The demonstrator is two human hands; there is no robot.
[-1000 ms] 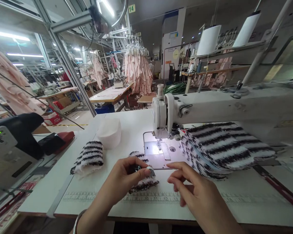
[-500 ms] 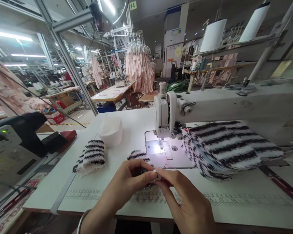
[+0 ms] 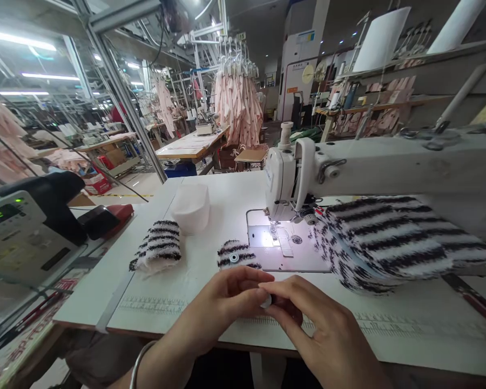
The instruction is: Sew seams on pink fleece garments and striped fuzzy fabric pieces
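Both hands meet in front of me, just above the table's front edge. My left hand [image 3: 230,294] is closed, its thumb and index fingertips pinching a small silvery bobbin part [image 3: 266,302]. My right hand [image 3: 316,319] grips the same part from the other side, fingers bent. Fingers cover most of it, so its full shape is hidden. Just beyond lies a small black-and-white striped fuzzy piece [image 3: 238,249], with a round disc with a centre hole, like a bobbin [image 3: 234,258], on top. The sewing machine [image 3: 285,183] stands behind, its needle area lit.
A thick stack of striped fuzzy fabric [image 3: 392,243] lies under the machine arm at right. Another striped piece [image 3: 157,246] and a whitish translucent box-shaped thing [image 3: 191,208] are at left. A ruler scale [image 3: 149,305] runs along the table front. A control box [image 3: 14,243] stands far left.
The view has shifted slightly. My hands have drawn back toward me from the small striped piece, uncovering the disc on it. Both still hold the small silvery part.
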